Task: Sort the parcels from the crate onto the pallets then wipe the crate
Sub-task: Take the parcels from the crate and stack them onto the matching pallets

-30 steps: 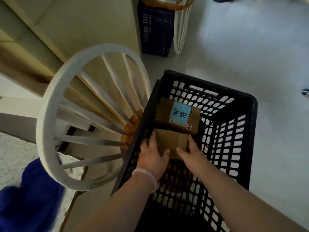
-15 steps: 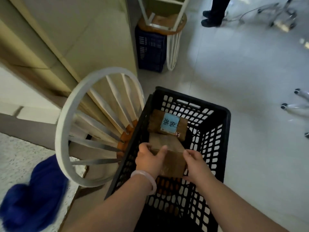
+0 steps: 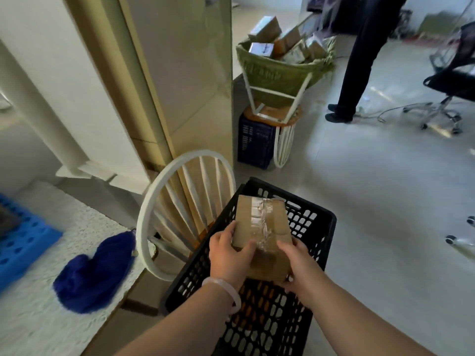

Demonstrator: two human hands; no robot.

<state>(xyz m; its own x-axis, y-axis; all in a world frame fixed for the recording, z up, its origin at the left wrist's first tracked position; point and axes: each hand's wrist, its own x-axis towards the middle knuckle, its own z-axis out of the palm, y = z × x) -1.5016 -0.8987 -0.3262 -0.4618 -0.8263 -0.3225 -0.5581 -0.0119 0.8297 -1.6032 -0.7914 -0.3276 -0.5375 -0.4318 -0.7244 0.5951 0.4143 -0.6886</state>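
A brown cardboard parcel (image 3: 259,224) sealed with clear tape is held above the black perforated crate (image 3: 325,232). My left hand (image 3: 228,255) grips its near left corner and my right hand (image 3: 295,260) grips its near right side. The parcel hides the crate's inside, so the second parcel with the blue label is out of sight. A blue pallet (image 3: 18,245) lies at the far left on a white speckled surface. A dark blue cloth (image 3: 95,276) is bunched on that surface beside the crate.
A white spindle-back chair (image 3: 164,206) lies tipped against the crate's left side. Farther back, a green basket of parcels (image 3: 280,65) rests on an upturned stool over a dark blue crate (image 3: 254,145). A person's dark-trousered legs (image 3: 359,60) and an office chair (image 3: 452,83) stand at the right.
Both hands closed on the plain parcel and lifted it up out of the crate. My view tilted up, bringing the basket, the person and the blue pallet into sight.
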